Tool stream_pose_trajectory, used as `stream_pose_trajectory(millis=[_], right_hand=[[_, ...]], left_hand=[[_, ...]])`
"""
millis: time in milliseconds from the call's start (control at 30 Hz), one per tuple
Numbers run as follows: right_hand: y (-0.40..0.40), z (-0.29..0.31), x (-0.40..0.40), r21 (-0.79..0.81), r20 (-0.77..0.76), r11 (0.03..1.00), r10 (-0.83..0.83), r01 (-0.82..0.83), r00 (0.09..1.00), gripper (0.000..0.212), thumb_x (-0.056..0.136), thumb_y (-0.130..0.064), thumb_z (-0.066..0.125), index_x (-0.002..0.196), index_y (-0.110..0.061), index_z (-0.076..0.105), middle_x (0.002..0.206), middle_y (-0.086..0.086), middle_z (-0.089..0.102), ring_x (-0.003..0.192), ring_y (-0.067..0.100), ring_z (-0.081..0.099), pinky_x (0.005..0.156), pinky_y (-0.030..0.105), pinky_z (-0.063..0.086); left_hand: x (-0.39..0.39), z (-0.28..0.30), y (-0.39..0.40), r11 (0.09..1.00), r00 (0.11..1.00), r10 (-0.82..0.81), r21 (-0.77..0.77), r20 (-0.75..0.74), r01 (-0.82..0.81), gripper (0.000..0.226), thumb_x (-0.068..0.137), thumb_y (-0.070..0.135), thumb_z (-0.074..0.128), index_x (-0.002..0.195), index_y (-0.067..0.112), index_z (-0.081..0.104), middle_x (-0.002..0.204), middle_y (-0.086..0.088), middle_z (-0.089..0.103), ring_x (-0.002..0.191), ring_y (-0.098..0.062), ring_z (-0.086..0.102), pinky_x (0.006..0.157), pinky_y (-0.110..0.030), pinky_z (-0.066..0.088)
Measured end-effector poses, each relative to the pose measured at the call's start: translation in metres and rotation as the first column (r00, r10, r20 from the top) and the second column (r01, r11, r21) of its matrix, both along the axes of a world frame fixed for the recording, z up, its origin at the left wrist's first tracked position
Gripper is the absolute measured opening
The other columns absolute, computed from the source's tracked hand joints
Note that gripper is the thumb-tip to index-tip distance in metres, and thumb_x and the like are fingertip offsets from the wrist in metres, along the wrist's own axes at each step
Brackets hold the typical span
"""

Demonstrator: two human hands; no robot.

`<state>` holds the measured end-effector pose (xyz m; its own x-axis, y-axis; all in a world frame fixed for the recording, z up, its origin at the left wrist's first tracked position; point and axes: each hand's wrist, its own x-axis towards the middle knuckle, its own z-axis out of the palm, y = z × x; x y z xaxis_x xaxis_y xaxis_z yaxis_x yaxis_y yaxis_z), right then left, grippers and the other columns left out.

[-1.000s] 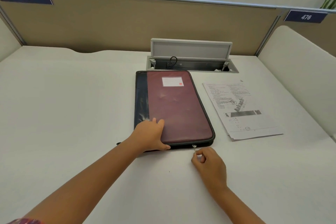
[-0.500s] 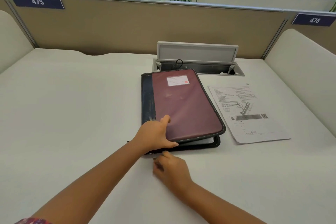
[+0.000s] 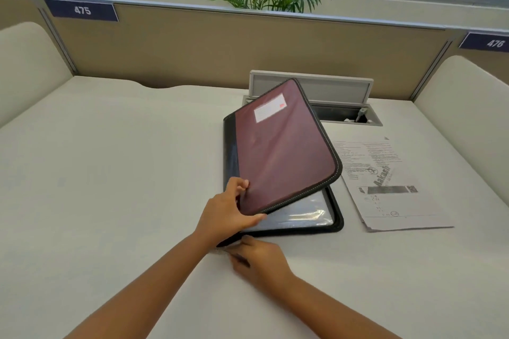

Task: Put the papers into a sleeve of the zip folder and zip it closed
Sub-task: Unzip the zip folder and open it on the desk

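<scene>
The maroon and black zip folder [image 3: 278, 151] lies mid-desk with its cover tilted up on the right side. Clear plastic sleeves [image 3: 300, 215] show underneath. My left hand [image 3: 230, 209] grips the cover's near-left corner, thumb under the edge. My right hand [image 3: 259, 257] rests on the desk at the folder's near-left corner, fingers pinched at the zip end; the puller itself is hidden. The printed papers [image 3: 385, 181] lie flat on the desk just right of the folder.
An open cable hatch [image 3: 311, 88] with a raised lid stands behind the folder. A tan partition [image 3: 220, 47] closes the desk's far side, and padded dividers [image 3: 465, 107] flank both sides. White desk surface [image 3: 110, 173] spreads to the left.
My right hand ran the zip from the folder's near-right corner to its near-left corner. My left hand has lifted the cover, exposing the sleeves inside.
</scene>
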<state>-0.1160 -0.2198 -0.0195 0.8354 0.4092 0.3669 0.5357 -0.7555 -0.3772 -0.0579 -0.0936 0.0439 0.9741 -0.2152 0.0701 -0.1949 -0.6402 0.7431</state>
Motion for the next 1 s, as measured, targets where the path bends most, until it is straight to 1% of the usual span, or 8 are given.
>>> stream_pose_trajectory(millis=[233, 367, 467, 567, 633, 700, 800, 1000], right_hand=[[-0.063, 0.004, 0.017, 0.082, 0.109, 0.959, -0.281, 0.273, 0.954, 0.017, 0.082, -0.032, 0.053, 0.083, -0.019, 0.063, 0.081, 0.0, 0.06, 0.074, 0.016, 0.055, 0.064, 0.023, 0.041], [-0.079, -0.003, 0.021, 0.0, 0.013, 0.879, -0.476, 0.476, 0.879, 0.045, 0.091, -0.046, 0.036, 0.108, -0.014, 0.062, 0.117, 0.008, 0.062, 0.112, 0.028, 0.057, 0.093, 0.036, 0.046], [-0.077, -0.008, 0.022, -0.108, -0.082, 0.868, -0.494, 0.485, 0.866, 0.071, 0.092, -0.059, 0.008, 0.123, -0.017, 0.056, 0.136, 0.007, 0.052, 0.131, 0.028, 0.042, 0.107, 0.043, 0.033], [-0.077, -0.007, 0.023, -0.139, -0.12, 0.869, -0.491, 0.475, 0.863, 0.077, 0.089, -0.061, 0.002, 0.128, -0.019, 0.053, 0.142, 0.004, 0.046, 0.137, 0.025, 0.035, 0.111, 0.039, 0.023], [-0.077, -0.007, 0.023, -0.136, -0.118, 0.871, -0.488, 0.473, 0.865, 0.077, 0.09, -0.062, 0.002, 0.128, -0.019, 0.053, 0.142, 0.004, 0.046, 0.136, 0.025, 0.035, 0.111, 0.039, 0.024], [-0.077, -0.007, 0.022, -0.135, -0.122, 0.873, -0.483, 0.468, 0.867, 0.076, 0.09, -0.062, 0.003, 0.127, -0.02, 0.054, 0.142, 0.004, 0.047, 0.136, 0.024, 0.036, 0.111, 0.038, 0.024], [-0.076, -0.006, 0.022, -0.129, -0.117, 0.879, -0.473, 0.459, 0.873, 0.072, 0.09, -0.061, 0.006, 0.125, -0.021, 0.055, 0.14, 0.003, 0.049, 0.135, 0.023, 0.038, 0.111, 0.031, 0.018], [-0.077, -0.007, 0.022, -0.136, -0.125, 0.89, -0.451, 0.435, 0.884, 0.071, 0.091, -0.061, 0.008, 0.127, -0.021, 0.054, 0.141, 0.002, 0.048, 0.135, 0.022, 0.038, 0.11, 0.029, 0.017]], left_hand=[[-0.023, -0.013, 0.005, 0.812, 0.974, 0.148, -0.542, -0.169, -0.217, 0.05, 0.069, 0.011, 0.077, 0.1, 0.025, 0.04, 0.133, 0.005, 0.053, 0.115, 0.003, 0.052, 0.094, -0.013, 0.044], [-0.027, -0.013, 0.006, 0.728, 0.967, 0.141, -0.64, -0.211, -0.246, 0.046, 0.074, 0.001, 0.07, 0.1, 0.023, 0.04, 0.131, 0.003, 0.053, 0.111, 0.004, 0.055, 0.099, -0.023, 0.044], [-0.029, -0.016, 0.006, 0.689, 0.96, 0.168, -0.67, -0.223, -0.277, 0.043, 0.076, -0.001, 0.067, 0.101, 0.023, 0.041, 0.128, 0.002, 0.055, 0.109, 0.004, 0.056, 0.093, -0.015, 0.046], [-0.033, -0.018, 0.007, 0.629, 0.955, 0.196, -0.718, -0.224, -0.298, 0.039, 0.079, -0.002, 0.063, 0.1, 0.023, 0.042, 0.125, 0.001, 0.058, 0.113, -0.003, 0.056, 0.095, -0.018, 0.045], [-0.036, -0.021, 0.008, 0.602, 0.95, 0.219, -0.736, -0.221, -0.31, 0.033, 0.082, 0.004, 0.061, 0.1, 0.024, 0.042, 0.12, 0.007, 0.059, 0.115, -0.014, 0.057, 0.091, -0.021, 0.046], [-0.039, -0.022, 0.01, 0.577, 0.936, 0.269, -0.741, -0.226, -0.344, 0.035, 0.077, 0.036, 0.068, 0.1, 0.028, 0.043, 0.109, 0.012, 0.06, 0.1, -0.027, 0.061, 0.074, -0.014, 0.049], [-0.042, -0.029, 0.019, 0.552, 0.897, 0.354, -0.715, -0.264, -0.428, 0.08, 0.041, 0.086, 0.059, 0.099, 0.032, 0.044, 0.089, 0.002, 0.059, 0.074, -0.019, 0.059, 0.065, -0.015, 0.049], [-0.048, -0.04, 0.039, 0.42, 0.852, 0.328, -0.744, -0.409, -0.519, 0.085, 0.039, 0.087, 0.059, 0.098, 0.026, 0.051, 0.102, -0.003, 0.064, 0.091, -0.018, 0.066, 0.07, -0.021, 0.057]])
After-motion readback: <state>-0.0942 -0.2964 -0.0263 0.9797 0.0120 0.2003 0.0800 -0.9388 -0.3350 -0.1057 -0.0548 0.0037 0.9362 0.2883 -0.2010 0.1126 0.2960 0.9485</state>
